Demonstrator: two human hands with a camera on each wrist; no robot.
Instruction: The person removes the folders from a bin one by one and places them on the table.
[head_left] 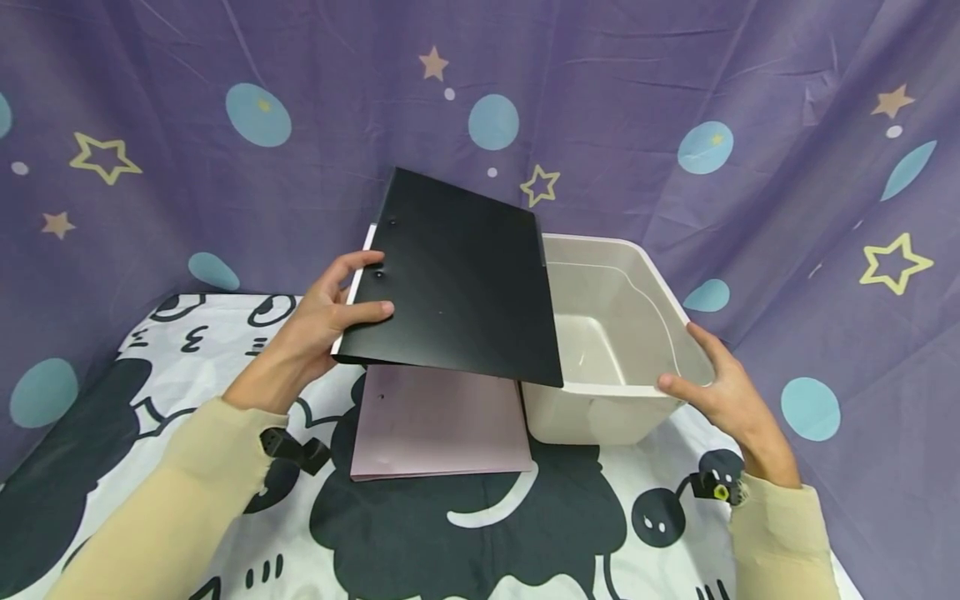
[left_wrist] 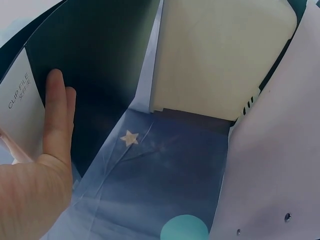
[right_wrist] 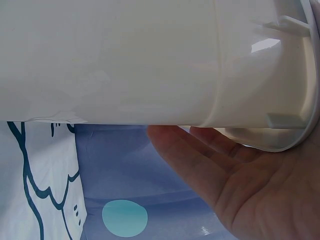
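Note:
My left hand (head_left: 330, 304) grips a black clip file folder (head_left: 457, 279) by its spine edge, thumb on the cover. The folder is raised and tilted above a pink folder (head_left: 442, 425), its right side overlapping the bin's left part. A "CLIP FILE" label (left_wrist: 22, 95) shows on the spine beside my fingers in the left wrist view. My right hand (head_left: 723, 392) holds the right rim of a cream plastic bin (head_left: 592, 421), thumb over the front corner and fingers along the outer wall. The visible part of the bin's inside is bare.
A white and black cartoon-print cloth (head_left: 480, 542) covers the table. Behind it hangs a purple curtain (head_left: 600, 100) with stars and blue dots, close to the bin's back and right. The pink folder lies flat just left of the bin.

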